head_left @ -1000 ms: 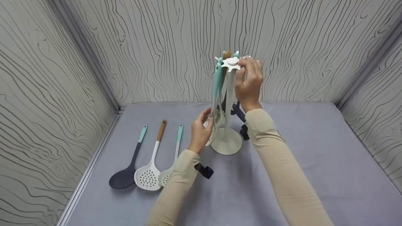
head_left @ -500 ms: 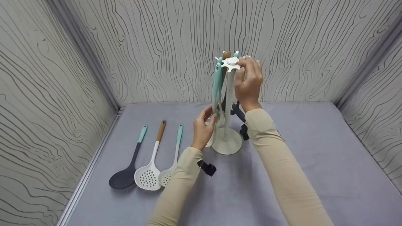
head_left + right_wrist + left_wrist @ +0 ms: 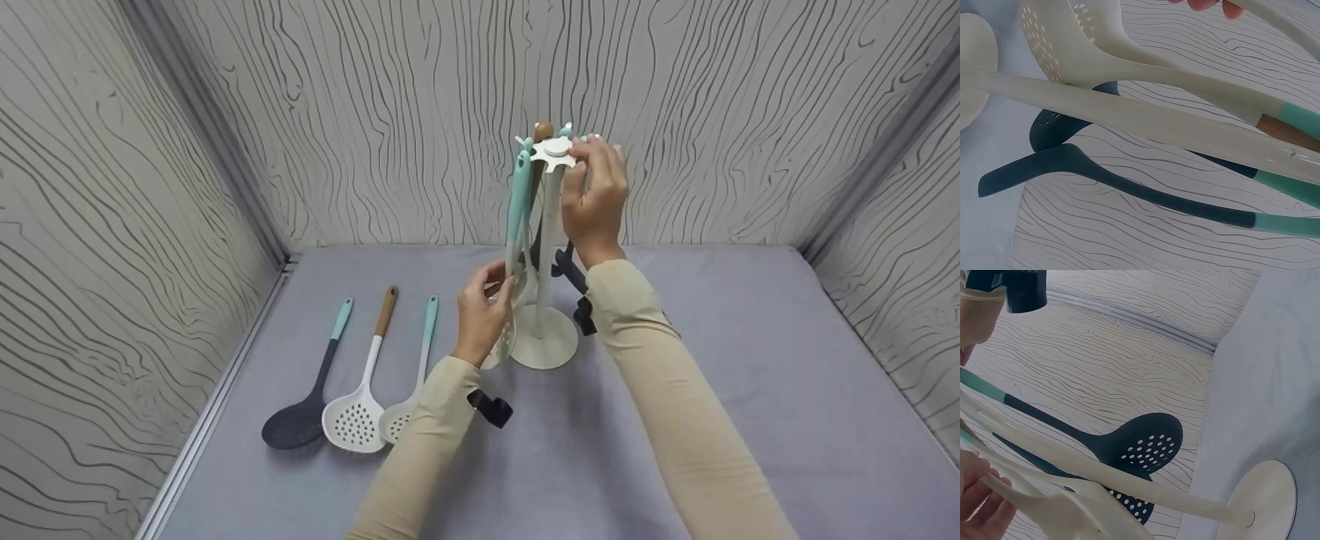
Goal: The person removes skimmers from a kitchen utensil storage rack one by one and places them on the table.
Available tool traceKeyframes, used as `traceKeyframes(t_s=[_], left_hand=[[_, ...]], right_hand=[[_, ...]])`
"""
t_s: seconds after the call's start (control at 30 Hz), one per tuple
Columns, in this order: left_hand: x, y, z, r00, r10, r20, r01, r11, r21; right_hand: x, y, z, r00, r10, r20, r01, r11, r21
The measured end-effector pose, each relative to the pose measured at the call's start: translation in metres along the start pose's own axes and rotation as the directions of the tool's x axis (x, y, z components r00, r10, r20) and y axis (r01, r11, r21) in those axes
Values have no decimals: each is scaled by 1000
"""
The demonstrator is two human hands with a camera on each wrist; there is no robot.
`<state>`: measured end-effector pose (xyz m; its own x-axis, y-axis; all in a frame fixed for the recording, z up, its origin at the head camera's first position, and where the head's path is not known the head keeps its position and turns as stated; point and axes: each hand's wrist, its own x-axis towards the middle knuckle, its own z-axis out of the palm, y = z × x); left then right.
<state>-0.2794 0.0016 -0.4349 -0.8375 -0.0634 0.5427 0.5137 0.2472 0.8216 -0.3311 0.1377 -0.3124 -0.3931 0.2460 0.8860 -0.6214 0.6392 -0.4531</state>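
In the head view my left hand (image 3: 480,315) pinches the pale shaft of a teal-handled skimmer (image 3: 517,202); its perforated head hangs below my fingers, partly covered by the hand. The left wrist view shows the fingertips (image 3: 988,495) on that shaft. The handle's top is up at the white hook ring (image 3: 556,150) of an upright utensil stand (image 3: 550,240). My right hand (image 3: 596,199) holds the ring's right edge between thumb and fingers. Other utensils hang round the stand, among them a dark skimmer (image 3: 1148,441) and a dark turner (image 3: 1072,160).
On the grey cloth to the left lie a dark, teal-handled skimmer (image 3: 296,424), a white skimmer (image 3: 354,426) with a brown handle and a smaller pale skimmer (image 3: 397,421). The stand's round base (image 3: 551,349) rests on the cloth. Patterned panels (image 3: 405,112) rise behind and at both sides.
My left hand has risen a little, closed its fingers on the skimmer's shaft, then come slightly down. The skimmer's lower end has swung toward me and left. The right hand keeps its place.
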Motion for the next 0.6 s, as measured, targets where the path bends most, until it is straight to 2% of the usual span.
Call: traceKeyframes(t_s=[0.37, 0.6], left_hand=[[-1, 3, 0, 1000, 9, -10, -9, 1000, -3], [0, 4, -5, 999, 25, -20, -25, 1000, 18]], right_hand=[[0, -1, -1, 1000, 4, 6, -4, 1000, 1], [0, 0, -1, 1000, 18, 8, -18, 1000, -10]])
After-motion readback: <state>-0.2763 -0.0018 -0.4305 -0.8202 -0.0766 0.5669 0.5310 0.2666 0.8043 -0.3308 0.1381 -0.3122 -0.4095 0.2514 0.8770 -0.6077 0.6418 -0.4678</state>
